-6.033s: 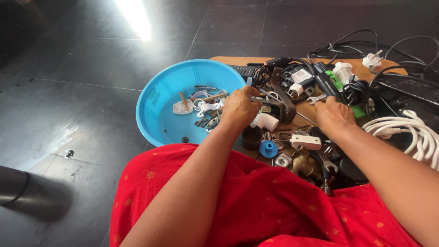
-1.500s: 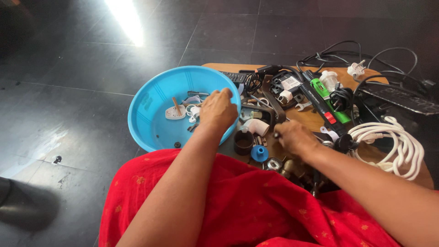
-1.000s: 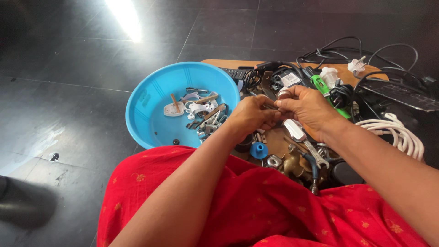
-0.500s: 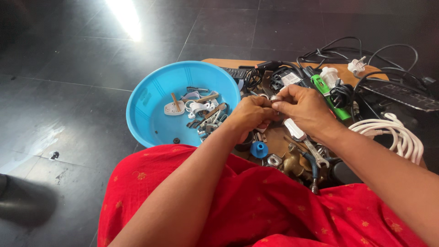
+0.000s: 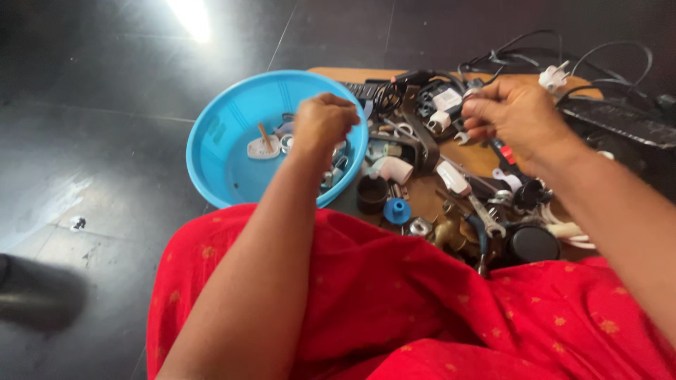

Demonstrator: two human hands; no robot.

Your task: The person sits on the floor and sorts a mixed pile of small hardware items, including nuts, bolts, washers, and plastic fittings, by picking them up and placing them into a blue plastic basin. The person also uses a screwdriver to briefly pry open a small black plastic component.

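I see the blue basin (image 5: 211, 148) at ten o'clock, my left hand (image 5: 322, 125) curled into a fist over its rim; contents indiscernible. My right hand (image 5: 510, 116), one o'clock, fingers pinched shut above the cluttered board (image 5: 486, 158); what they grip I cannot tell.

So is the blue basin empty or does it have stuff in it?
Not empty. The blue basin stands upright and holds a white plug and small metal parts, partly hidden behind the left hand.

Dim scene; window glare on dark floor (image 5: 105, 84) top left; motion blur softens hands.
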